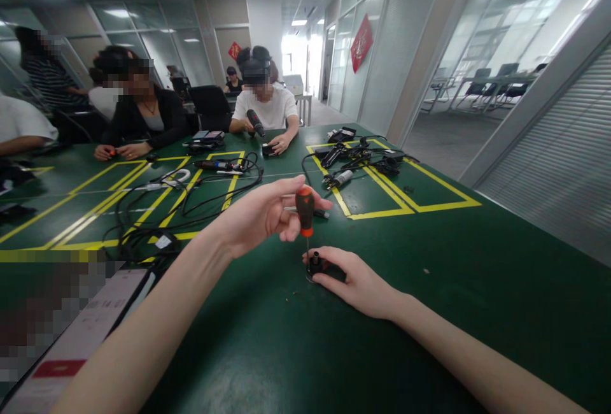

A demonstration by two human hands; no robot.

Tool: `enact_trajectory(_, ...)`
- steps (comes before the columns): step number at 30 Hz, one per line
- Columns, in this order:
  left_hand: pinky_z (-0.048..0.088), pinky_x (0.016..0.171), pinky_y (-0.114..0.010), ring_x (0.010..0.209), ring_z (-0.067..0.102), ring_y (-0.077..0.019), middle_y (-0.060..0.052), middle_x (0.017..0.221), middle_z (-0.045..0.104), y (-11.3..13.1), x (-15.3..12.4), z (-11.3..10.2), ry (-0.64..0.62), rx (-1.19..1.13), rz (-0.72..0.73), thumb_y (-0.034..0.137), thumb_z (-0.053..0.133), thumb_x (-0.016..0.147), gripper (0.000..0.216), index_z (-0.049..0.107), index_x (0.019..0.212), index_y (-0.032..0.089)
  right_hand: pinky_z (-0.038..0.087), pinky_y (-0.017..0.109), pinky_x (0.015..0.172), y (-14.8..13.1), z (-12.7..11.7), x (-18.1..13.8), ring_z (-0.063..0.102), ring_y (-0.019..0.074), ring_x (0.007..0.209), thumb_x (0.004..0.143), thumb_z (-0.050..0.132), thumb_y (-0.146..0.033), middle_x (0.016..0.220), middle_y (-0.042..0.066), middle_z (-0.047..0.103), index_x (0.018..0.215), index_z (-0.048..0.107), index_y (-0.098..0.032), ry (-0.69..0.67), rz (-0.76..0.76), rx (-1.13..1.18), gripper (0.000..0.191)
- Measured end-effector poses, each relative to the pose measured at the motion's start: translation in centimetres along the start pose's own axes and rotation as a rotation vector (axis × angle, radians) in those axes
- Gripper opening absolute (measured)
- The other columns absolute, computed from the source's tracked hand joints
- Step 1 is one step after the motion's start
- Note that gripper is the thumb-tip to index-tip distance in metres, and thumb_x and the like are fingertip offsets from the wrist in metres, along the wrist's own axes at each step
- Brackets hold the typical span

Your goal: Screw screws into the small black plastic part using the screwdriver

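Note:
My left hand (274,213) is closed on a screwdriver (305,210) with a dark and orange handle. The screwdriver stands upright, and its thin shaft points down at a small dark round part (316,265) on the green table. A short post rises from that part. Low on the table, the thumb and fingers of my right hand (344,274) pinch the round part from the right side. Where the screwdriver's tip meets the part cannot be made out clearly.
A heap of black cables and adapters (348,156) lies beyond, inside yellow tape lines. More black cables (191,200) spread to the left, near a pinkish-white box (81,344). Across the table (477,261), a person in a white shirt (270,108) holds a power drill (256,123).

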State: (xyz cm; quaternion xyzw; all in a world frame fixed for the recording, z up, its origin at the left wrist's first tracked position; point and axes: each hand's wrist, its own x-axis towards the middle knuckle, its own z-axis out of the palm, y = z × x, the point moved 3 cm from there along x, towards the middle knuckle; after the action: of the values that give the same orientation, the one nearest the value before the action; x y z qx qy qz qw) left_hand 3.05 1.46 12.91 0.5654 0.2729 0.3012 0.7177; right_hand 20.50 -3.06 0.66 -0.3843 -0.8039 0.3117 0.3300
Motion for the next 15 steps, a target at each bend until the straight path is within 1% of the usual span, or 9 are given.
enact_trajectory(2,0.042,0.047,-0.021,0.049,0.052,-0.0078,-0.013,0.096,0.077,-0.08,0.08,-0.09,-0.004,-0.037,-0.022,0.043,0.065,0.092,0.031,0.067,0.092,0.012,0.057,0.039,0.097,-0.04,-0.01,0.02,0.070,0.0230,0.107,0.096,0.064,-0.025,0.120,0.010,0.074,0.123,0.068,-0.020,-0.002,0.000,-0.002,0.028)
enact_trajectory(3,0.041,0.046,-0.021,0.049,0.053,-0.0082,-0.013,0.096,0.077,-0.10,0.09,-0.15,0.000,-0.045,-0.027,0.041,0.064,0.093,0.029,0.066,0.093,0.013,0.057,0.039,0.097,-0.05,-0.02,0.03,0.070,0.0230,0.107,0.095,0.064,-0.025,0.120,0.010,0.074,0.123,0.067,-0.020,-0.002,0.000,-0.004,0.028)
enact_trajectory(6,0.030,0.041,-0.019,0.046,0.049,-0.0066,-0.010,0.090,0.076,-0.03,0.03,-0.18,0.012,-0.055,-0.029,0.036,0.066,0.091,0.026,0.068,0.104,0.013,0.057,0.039,0.097,-0.04,-0.03,0.05,0.070,0.0229,0.107,0.095,0.064,-0.024,0.120,0.010,0.074,0.122,0.067,-0.020,-0.002,0.002,-0.008,0.027)
enact_trajectory(8,0.021,0.039,-0.018,0.044,0.043,-0.0041,-0.008,0.089,0.073,0.06,-0.07,-0.10,0.029,-0.050,-0.031,0.034,0.067,0.091,0.032,0.069,0.116,0.015,0.057,0.038,0.096,-0.01,0.00,0.03,0.070,0.0227,0.108,0.095,0.064,-0.024,0.121,0.010,0.074,0.123,0.067,-0.020,-0.004,-0.002,-0.005,0.028)
enact_trajectory(10,0.017,0.040,-0.019,0.045,0.038,-0.0026,-0.006,0.088,0.070,0.15,-0.18,0.01,0.051,-0.025,-0.025,0.032,0.069,0.089,0.037,0.069,0.122,0.015,0.057,0.038,0.096,0.02,0.03,0.00,0.070,0.0227,0.107,0.095,0.064,-0.024,0.121,0.010,0.074,0.122,0.066,-0.019,-0.001,-0.007,-0.001,0.028)
enact_trajectory(12,0.016,0.040,-0.019,0.046,0.037,-0.0025,-0.004,0.081,0.065,0.19,-0.27,0.14,0.054,0.016,-0.019,0.035,0.073,0.087,0.036,0.073,0.115,0.013,0.057,0.039,0.096,0.01,0.03,-0.01,0.070,0.0229,0.107,0.095,0.064,-0.024,0.121,0.010,0.074,0.122,0.066,-0.019,-0.001,-0.005,0.003,0.027)
enact_trajectory(15,0.018,0.041,-0.019,0.046,0.037,-0.0035,-0.001,0.069,0.059,0.14,-0.28,0.24,0.031,0.063,-0.011,0.043,0.076,0.084,0.036,0.075,0.097,0.009,0.057,0.039,0.097,-0.11,-0.02,0.00,0.070,0.0230,0.108,0.095,0.064,-0.023,0.121,0.010,0.074,0.122,0.066,-0.020,-0.007,0.000,0.007,0.028)
